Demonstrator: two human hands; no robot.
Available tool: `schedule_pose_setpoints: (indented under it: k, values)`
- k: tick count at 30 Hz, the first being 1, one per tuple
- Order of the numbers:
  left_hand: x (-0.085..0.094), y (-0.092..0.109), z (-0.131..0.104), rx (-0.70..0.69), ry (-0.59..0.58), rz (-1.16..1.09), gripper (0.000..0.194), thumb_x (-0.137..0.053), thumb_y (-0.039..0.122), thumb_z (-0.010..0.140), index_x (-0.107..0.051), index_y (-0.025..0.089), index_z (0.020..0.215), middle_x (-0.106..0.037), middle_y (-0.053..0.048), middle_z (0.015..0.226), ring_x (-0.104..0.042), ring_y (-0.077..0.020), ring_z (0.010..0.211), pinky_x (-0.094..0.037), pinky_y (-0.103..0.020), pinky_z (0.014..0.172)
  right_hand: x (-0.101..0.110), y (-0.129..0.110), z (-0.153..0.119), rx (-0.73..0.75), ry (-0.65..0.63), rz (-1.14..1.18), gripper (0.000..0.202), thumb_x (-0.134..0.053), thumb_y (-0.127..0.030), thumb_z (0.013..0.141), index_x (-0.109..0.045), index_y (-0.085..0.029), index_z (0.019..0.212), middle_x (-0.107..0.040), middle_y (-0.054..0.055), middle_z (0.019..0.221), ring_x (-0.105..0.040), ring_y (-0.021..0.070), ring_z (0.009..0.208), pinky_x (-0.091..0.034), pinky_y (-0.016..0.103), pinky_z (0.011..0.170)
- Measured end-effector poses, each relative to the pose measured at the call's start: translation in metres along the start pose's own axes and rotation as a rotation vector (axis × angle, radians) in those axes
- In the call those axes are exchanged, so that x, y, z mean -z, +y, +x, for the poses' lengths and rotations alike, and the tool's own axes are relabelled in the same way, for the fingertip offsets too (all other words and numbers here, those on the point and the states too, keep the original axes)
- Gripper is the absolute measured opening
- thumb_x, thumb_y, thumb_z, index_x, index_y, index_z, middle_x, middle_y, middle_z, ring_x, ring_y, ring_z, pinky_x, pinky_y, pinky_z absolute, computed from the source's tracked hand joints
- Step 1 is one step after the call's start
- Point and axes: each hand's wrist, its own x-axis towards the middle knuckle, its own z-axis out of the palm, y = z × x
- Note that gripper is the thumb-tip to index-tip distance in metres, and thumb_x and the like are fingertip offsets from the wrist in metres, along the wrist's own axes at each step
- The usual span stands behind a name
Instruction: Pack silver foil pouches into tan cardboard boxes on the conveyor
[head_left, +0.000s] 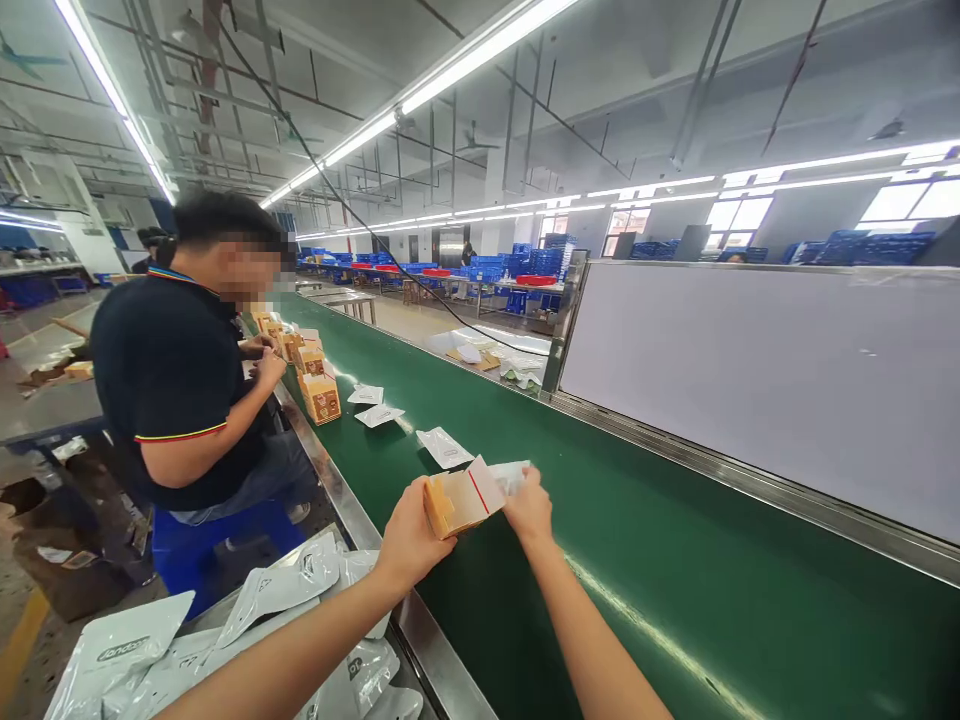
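Observation:
My left hand (pixel 411 538) is closed round a small orange carton (pixel 459 502), held above the green conveyor belt (pixel 645 500). The carton's white flap with a red stripe stands open on its right side. At that flap, my right hand (pixel 529 508) grips a white pouch (pixel 510 477); part of the pouch is hidden behind the flap and fingers. Beyond the carton lies another white pouch (pixel 444 448) on the belt. Two more pouches rest farther up, the nearer one (pixel 379 414) beside a standing orange carton (pixel 321 398).
Several white pouches (pixel 285 580) lie heaped at the lower left, beside the belt's metal edge (pixel 345 500). A co-worker (pixel 187 370) sits on a blue stool at the left, near a row of cartons. A white panel (pixel 765 380) stands along the belt's far right side.

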Motion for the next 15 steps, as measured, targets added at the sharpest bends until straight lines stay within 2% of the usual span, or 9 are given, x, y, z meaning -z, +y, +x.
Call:
schedule_pose_setpoints:
  k: [2, 4, 6, 8, 9, 11, 13, 15]
  values:
    - [0.001, 0.009, -0.003, -0.078, -0.039, 0.110, 0.056, -0.063, 0.013, 0.060, -0.041, 0.019, 0.110, -0.056, -0.006, 0.106, -0.055, -0.0248, 0.102, -0.046, -0.039, 0.087, 0.044, 0.018, -0.017, -0.050, 0.145, 0.067, 0.048, -0.060, -0.043, 0.083, -0.048, -0.012, 0.118, -0.063, 0.008, 0.098, -0.062, 0.0182, 0.084, -0.049, 0.030, 0.075]
    - [-0.001, 0.020, -0.006, -0.153, -0.060, 0.192, 0.054, -0.063, 0.013, 0.061, -0.040, 0.018, 0.110, -0.054, -0.007, 0.105, -0.054, -0.0252, 0.101, -0.046, -0.039, 0.086, 0.086, 0.031, -0.044, 0.018, 0.357, 0.125, 0.049, -0.061, -0.045, 0.081, -0.048, -0.017, 0.119, -0.063, 0.006, 0.104, -0.060, 0.0178, 0.092, -0.047, 0.028, 0.082]
    - [-0.007, 0.034, -0.010, -0.213, -0.053, 0.237, 0.055, -0.063, 0.013, 0.061, -0.040, 0.018, 0.111, -0.054, -0.008, 0.105, -0.054, -0.0253, 0.099, -0.047, -0.039, 0.084, 0.117, 0.035, -0.074, 0.287, 0.623, 0.141, 0.038, -0.063, -0.039, 0.081, -0.053, -0.020, 0.112, -0.061, 0.006, 0.107, -0.059, 0.0183, 0.095, -0.046, 0.030, 0.086]
    - [-0.015, 0.050, -0.016, -0.273, -0.027, 0.254, 0.055, -0.064, 0.014, 0.062, -0.039, 0.018, 0.111, -0.055, -0.008, 0.104, -0.055, -0.0252, 0.097, -0.048, -0.038, 0.082, 0.132, 0.032, -0.099, 0.616, 0.805, 0.089, 0.023, -0.062, -0.023, 0.082, -0.058, -0.020, 0.104, -0.058, 0.009, 0.105, -0.057, 0.0200, 0.093, -0.047, 0.033, 0.083]
    - [-0.020, 0.059, -0.019, -0.308, -0.006, 0.256, 0.055, -0.064, 0.015, 0.062, -0.039, 0.018, 0.111, -0.055, -0.008, 0.103, -0.055, -0.0252, 0.095, -0.049, -0.038, 0.081, 0.134, 0.029, -0.108, 0.739, 0.824, 0.050, 0.020, -0.059, -0.014, 0.082, -0.059, -0.019, 0.102, -0.057, 0.011, 0.103, -0.057, 0.0205, 0.091, -0.047, 0.034, 0.081]
    - [-0.029, 0.074, -0.026, -0.363, 0.049, 0.270, 0.052, -0.064, 0.019, 0.065, -0.040, 0.018, 0.111, -0.056, -0.009, 0.102, -0.056, -0.0261, 0.094, -0.049, -0.040, 0.081, 0.133, 0.028, -0.117, 0.839, 0.755, -0.018, 0.024, -0.052, -0.003, 0.082, -0.059, -0.017, 0.100, -0.058, 0.011, 0.097, -0.056, 0.0205, 0.087, -0.045, 0.036, 0.079]
    - [-0.038, 0.085, -0.032, -0.386, 0.106, 0.292, 0.052, -0.065, 0.021, 0.065, -0.041, 0.018, 0.111, -0.057, -0.009, 0.102, -0.056, -0.0281, 0.094, -0.049, -0.043, 0.080, 0.133, 0.033, -0.121, 0.893, 0.663, -0.046, 0.026, -0.047, -0.001, 0.082, -0.059, -0.016, 0.100, -0.060, 0.009, 0.093, -0.056, 0.0200, 0.085, -0.045, 0.037, 0.080]
    - [-0.046, 0.091, -0.039, -0.390, 0.143, 0.303, 0.053, -0.066, 0.020, 0.065, -0.041, 0.017, 0.111, -0.057, -0.010, 0.104, -0.057, -0.0294, 0.095, -0.049, -0.045, 0.079, 0.139, 0.044, -0.126, 0.945, 0.566, -0.056, 0.026, -0.045, -0.005, 0.083, -0.056, -0.016, 0.104, -0.062, 0.008, 0.098, -0.057, 0.0186, 0.088, -0.047, 0.034, 0.082]
